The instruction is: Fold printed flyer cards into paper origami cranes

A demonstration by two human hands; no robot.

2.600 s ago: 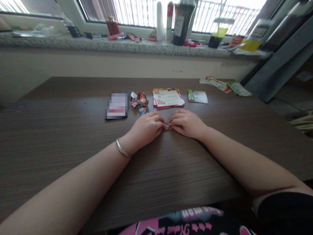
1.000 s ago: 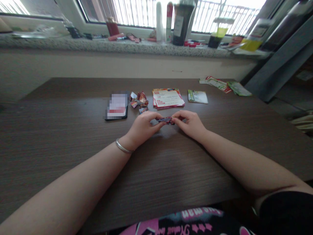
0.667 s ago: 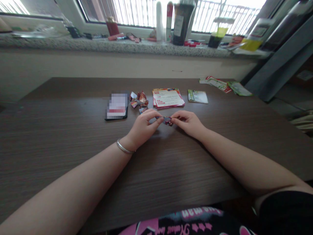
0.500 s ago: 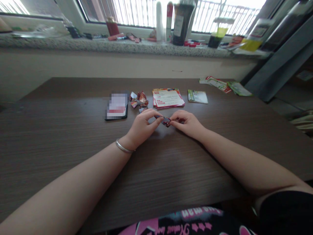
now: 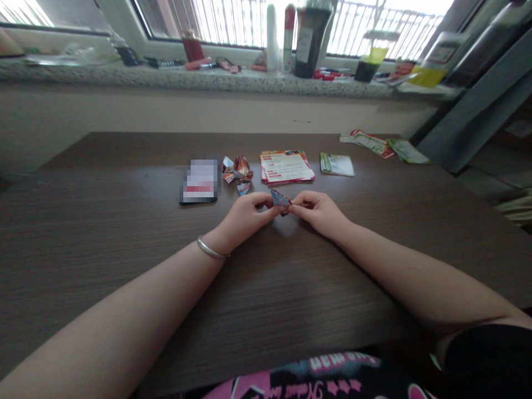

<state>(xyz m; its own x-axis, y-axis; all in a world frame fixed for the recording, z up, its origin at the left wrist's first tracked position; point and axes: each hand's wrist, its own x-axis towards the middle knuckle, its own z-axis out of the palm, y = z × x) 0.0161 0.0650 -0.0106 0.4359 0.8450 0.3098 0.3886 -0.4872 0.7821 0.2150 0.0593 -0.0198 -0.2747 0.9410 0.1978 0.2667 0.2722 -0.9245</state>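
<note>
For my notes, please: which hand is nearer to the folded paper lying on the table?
Left. The left hand is on the near side of the folded paper; the right hand is farther off, to its right.

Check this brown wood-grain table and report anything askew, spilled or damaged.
I see nothing spilled. At the back right, the green, white and red paper pieces lie askew, at differing angles. The dark-edged rectangular object at the left is mostly covered by pixelation, so its condition can't be judged.
</note>
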